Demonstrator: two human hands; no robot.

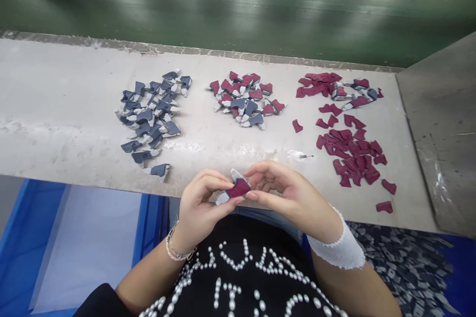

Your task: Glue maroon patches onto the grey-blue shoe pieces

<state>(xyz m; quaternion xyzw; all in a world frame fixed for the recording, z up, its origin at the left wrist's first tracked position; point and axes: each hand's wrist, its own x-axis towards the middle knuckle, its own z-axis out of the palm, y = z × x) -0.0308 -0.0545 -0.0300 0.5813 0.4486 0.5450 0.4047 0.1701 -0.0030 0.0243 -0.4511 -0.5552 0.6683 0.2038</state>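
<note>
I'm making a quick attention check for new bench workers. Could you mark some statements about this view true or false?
The left hand holds a red and grey piece. True.
The white band is on the left wrist. False: the white band is at the wrist of the right hand.
Loose red pieces lie right of the middle pile. True.
The leftmost pile is red-topped. False: the leftmost pile shows dark blue tops.
</note>
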